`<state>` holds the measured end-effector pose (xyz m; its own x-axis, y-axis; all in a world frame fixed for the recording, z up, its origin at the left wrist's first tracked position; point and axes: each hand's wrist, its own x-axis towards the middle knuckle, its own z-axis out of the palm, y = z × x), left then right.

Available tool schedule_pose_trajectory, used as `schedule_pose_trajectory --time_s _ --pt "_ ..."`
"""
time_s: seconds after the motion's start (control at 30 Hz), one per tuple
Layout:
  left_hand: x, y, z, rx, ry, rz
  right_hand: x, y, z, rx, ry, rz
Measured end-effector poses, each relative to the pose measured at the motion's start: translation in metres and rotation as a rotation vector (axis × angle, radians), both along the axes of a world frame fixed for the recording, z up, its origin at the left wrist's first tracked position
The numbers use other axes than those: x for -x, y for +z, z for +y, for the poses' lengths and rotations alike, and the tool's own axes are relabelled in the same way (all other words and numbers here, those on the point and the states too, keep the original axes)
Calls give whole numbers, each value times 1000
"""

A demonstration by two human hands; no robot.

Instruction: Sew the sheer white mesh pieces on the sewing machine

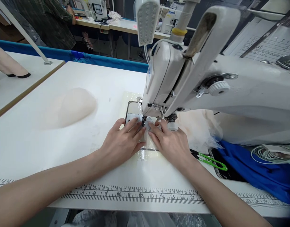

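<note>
My left hand [122, 142] lies flat with its fingers stretched out on a small pale piece of fabric [148, 142] at the needle of a white sewing machine [206, 78]. My right hand [172, 142] presses down on the same piece from the right, fingers extended toward the presser foot [144, 122]. The fabric sits on the metal needle plate [132, 114] between both hands' fingertips. Most of the piece is hidden under my fingers.
A pale foam cup [71, 107] lies on the white table [41, 135] at the left. Green thread snips [212, 160] and blue cloth [258, 170] lie at the right. A printed ruler [135, 194] runs along the front edge. Another person's clothing [52, 22] shows at the back left.
</note>
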<state>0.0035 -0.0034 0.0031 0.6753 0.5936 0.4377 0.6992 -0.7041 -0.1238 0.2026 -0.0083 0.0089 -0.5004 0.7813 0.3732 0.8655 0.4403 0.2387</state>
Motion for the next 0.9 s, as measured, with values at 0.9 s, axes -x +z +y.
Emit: schedule_pose_trajectory --time_s 0.9 --pt "-3 37 38 730 -21 -381 -4 6 -2 88 70 405"
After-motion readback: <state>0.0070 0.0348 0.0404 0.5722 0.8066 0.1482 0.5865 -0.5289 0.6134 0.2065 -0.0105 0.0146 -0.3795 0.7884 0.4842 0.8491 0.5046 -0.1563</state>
